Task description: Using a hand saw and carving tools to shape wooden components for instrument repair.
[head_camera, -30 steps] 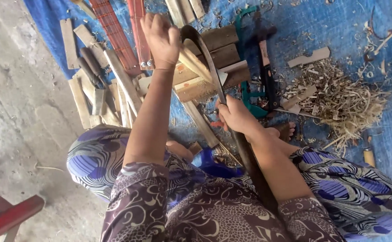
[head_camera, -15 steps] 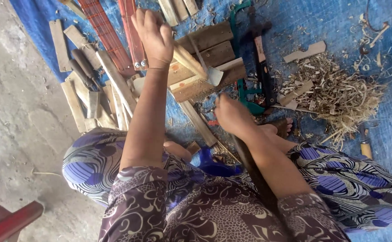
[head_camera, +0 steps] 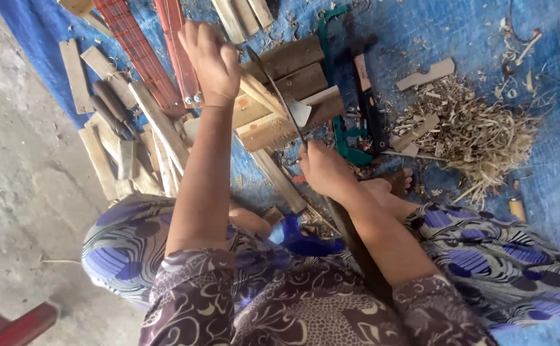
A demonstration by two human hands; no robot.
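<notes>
Gripping a long curved blade (head_camera: 280, 96) at 12 o'clock, the left hand (head_camera: 213, 61) closes on a thin, light-looking bamboo strip (head_camera: 261, 93) while the right hand (head_camera: 321, 170) clamps the stiff knife handle, above a blue tarp (head_camera: 459, 38).

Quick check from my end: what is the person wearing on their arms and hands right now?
Both hands are bare: no gloves, and no rings or bands that I can make out. The left hand and right hand come from bare forearms. Short sleeves end near the elbows, in dark brown fabric with a pale swirling floral print.
</notes>
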